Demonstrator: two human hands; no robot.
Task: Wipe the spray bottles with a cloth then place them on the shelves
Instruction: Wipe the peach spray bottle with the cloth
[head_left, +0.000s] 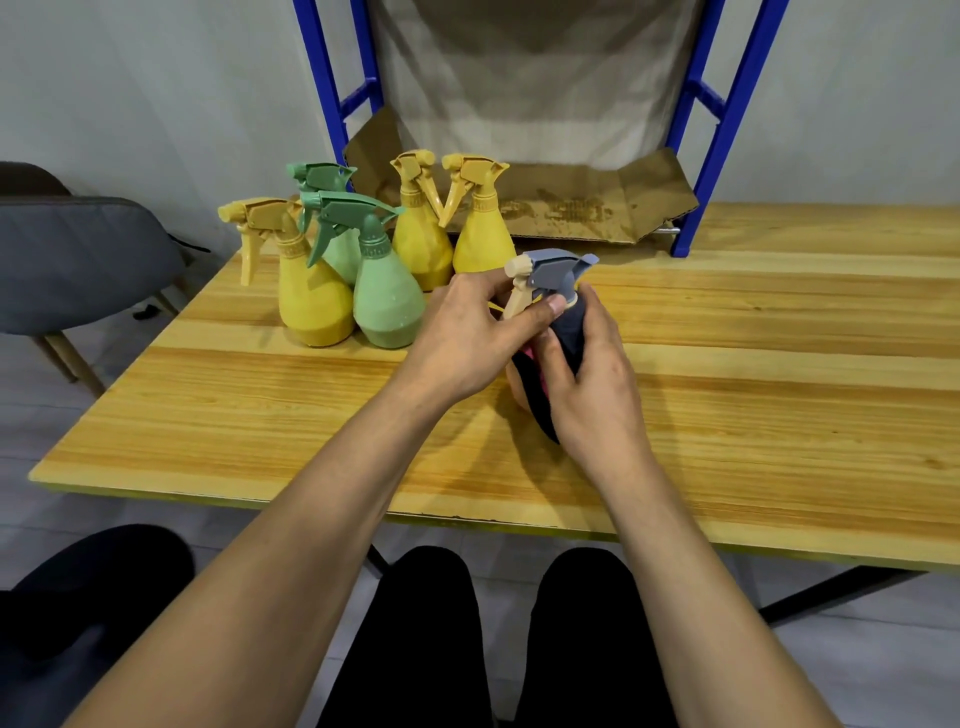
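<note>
Spray bottle (553, 273) with a grey head is over the middle of the wooden table (779, 364). The left hand (467, 332) pinches its neck, and the right hand (592, 384) grips a dark cloth (569, 332) around its body. Five other bottles (387, 296) stand near, with a blue shelf (727, 104) behind.

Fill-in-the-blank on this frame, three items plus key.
Green bottles standing on the table: ___.
The held bottle has a ___ sprayer head.
The right hand presses a dark ___ against it.
Missing: two; grey; cloth.
</note>
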